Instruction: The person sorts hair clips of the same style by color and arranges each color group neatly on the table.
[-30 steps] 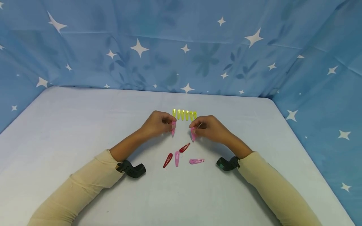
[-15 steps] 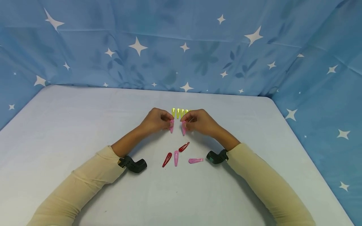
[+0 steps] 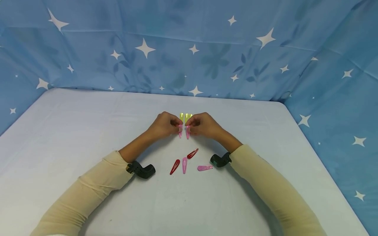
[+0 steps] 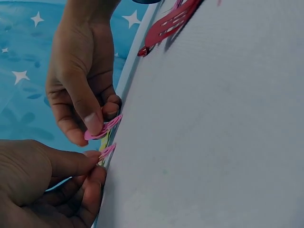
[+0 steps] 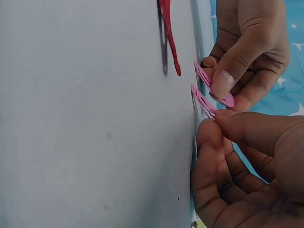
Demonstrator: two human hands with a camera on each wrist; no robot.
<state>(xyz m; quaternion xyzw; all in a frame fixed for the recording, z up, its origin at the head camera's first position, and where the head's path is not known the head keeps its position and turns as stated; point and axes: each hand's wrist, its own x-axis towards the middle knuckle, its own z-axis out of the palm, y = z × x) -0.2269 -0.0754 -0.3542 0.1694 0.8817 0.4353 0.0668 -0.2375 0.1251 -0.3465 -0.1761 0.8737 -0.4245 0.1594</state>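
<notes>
My left hand point(image 3: 163, 126) pinches a pink snap hair clip point(image 3: 180, 134) between thumb and fingers, narrow end toward me. Close beside it, my right hand point(image 3: 206, 126) pinches a second pink hair clip point(image 3: 187, 135), held nearly parallel with a small gap between the two. In the right wrist view the right hand's clip point(image 5: 201, 100) has its tip close to the white cloth; whether it touches, I cannot tell. Just beyond the fingers lies a row of yellow hair clips point(image 3: 181, 117), its right part hidden behind my right hand.
Nearer to me on the white-covered table point(image 3: 189, 209) lie two red hair clips, one left point(image 3: 175, 167) and one farther back point(image 3: 193, 153). Two more pink clips lie there, one lengthwise point(image 3: 184, 165) and one crosswise point(image 3: 205, 167). A blue star-patterned curtain point(image 3: 177, 65) hangs behind.
My right hand has moved left and slightly away from me, bringing its pink clip beside the left one and covering more yellow clips. The left hand has shifted only slightly.
</notes>
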